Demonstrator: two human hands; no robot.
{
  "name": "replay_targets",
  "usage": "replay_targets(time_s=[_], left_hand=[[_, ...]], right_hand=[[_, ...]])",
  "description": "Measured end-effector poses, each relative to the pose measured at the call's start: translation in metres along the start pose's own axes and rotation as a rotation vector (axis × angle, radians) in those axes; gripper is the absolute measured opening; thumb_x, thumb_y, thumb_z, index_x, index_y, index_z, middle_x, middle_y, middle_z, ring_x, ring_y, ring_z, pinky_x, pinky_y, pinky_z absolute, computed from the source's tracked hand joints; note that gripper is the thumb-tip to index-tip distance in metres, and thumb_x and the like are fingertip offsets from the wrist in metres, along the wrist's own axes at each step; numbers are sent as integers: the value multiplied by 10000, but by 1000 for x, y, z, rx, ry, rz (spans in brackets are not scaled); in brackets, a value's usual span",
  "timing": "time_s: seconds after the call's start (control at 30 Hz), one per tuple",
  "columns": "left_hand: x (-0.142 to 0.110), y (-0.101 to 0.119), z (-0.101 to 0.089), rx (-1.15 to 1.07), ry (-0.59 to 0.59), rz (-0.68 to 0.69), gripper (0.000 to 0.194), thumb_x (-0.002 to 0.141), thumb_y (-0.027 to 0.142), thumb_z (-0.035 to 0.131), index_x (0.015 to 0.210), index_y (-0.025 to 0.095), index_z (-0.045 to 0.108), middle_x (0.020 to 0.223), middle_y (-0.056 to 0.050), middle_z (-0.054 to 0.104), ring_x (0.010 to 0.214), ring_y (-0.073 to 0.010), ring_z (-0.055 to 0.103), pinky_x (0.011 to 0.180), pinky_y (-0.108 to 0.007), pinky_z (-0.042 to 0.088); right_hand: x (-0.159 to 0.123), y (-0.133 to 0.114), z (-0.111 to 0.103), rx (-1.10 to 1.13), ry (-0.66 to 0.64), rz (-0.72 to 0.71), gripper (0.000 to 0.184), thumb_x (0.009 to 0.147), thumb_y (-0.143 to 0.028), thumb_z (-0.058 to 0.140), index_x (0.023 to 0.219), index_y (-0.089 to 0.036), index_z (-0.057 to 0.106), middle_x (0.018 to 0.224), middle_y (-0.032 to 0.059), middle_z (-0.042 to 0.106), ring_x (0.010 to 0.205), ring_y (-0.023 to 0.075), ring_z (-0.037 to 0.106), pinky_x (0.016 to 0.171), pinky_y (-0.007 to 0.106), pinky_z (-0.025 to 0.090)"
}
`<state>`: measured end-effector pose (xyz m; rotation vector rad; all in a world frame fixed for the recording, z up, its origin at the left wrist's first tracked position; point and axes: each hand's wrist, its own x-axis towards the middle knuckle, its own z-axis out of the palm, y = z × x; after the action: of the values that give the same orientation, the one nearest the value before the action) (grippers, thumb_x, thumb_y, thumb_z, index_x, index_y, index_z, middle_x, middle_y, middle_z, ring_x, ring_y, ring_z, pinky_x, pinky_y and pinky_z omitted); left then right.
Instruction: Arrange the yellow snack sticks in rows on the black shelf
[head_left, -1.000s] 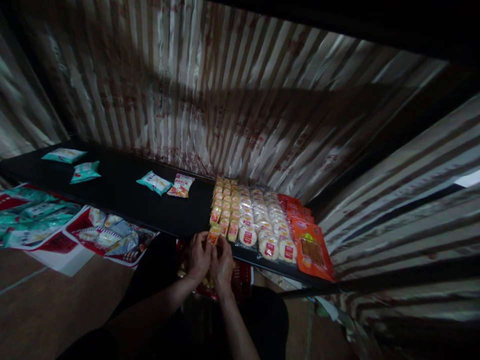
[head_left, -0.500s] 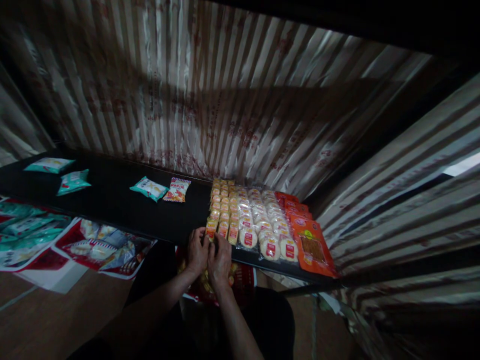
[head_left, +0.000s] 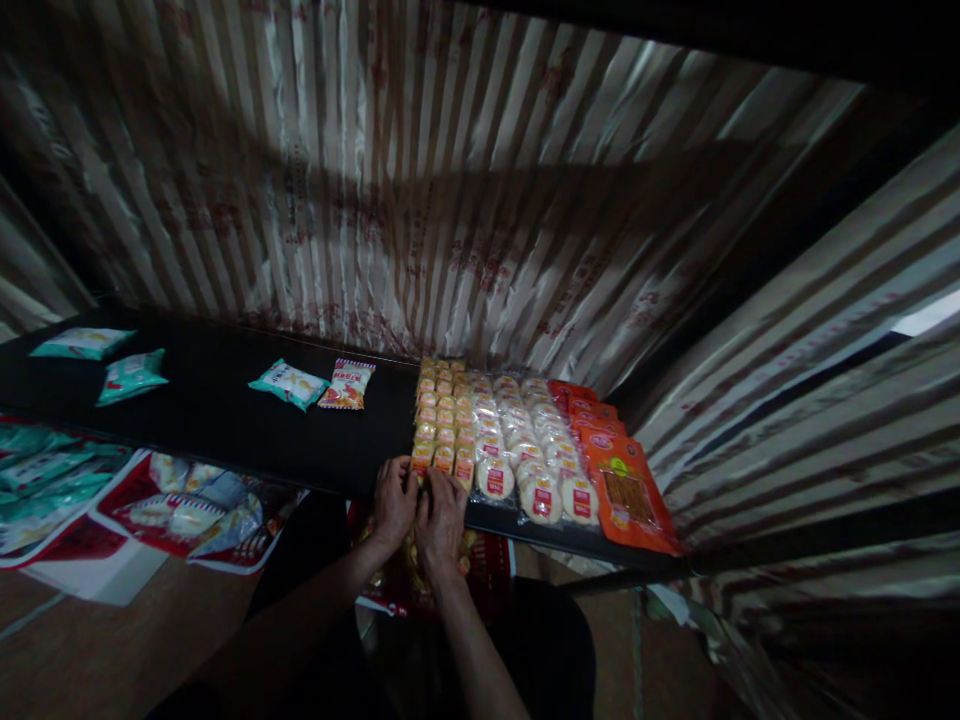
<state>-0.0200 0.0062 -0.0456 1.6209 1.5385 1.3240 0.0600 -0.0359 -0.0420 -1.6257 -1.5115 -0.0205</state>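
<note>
My left hand (head_left: 394, 505) is at the shelf's front edge, fingers curled against the lower left corner of the small yellow snack packets (head_left: 444, 415). Close beside it, my right hand (head_left: 441, 520) has its fingers bent over the same front row. Between the two hands stands the front packet of the leftmost column, its lower part hidden by my fingers. The yellow packets form several tight columns running back to the wall. Just to their right are columns of round white crackers in clear wrap (head_left: 495, 478). Under my hands hangs a red bag (head_left: 491, 562) with more yellow packets inside.
The black shelf (head_left: 202, 400) carries teal snack bags (head_left: 289, 384) and a red-and-white snack bag (head_left: 349, 385) to the left. Orange packets (head_left: 626, 485) lie at its right end. Open bags of snacks (head_left: 199, 505) stand below left. Striped sheeting (head_left: 420, 200) covers the back.
The view has shifted slightly, so the shelf's left-side items appear a little further left. My hands stay at the front of the yellow columns, with almost no movement.
</note>
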Motion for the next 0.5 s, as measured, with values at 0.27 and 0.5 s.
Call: replay_targets(time_s=[0.27,0.5], left_hand=[[6,-2,1,-3,28,9,124,792,188,490,898,188,553,840,-36,591,770,-152,564,721,-306,491],[7,-6,5,67,-33,41,135,812,186,467,921,180,547,846,-53,588,808,-175,568,715,-316,493]], right_hand=[[1,5,-1,-8,-12,4,396,838,-133,377,1158,-149,610,1152,96,639,1143,232,445,961,468,406],[0,8,-1,-59,-3,-56,373,846,-122,376,1138,-142,608,1202,106,614,1194,233,423,951,462,402]])
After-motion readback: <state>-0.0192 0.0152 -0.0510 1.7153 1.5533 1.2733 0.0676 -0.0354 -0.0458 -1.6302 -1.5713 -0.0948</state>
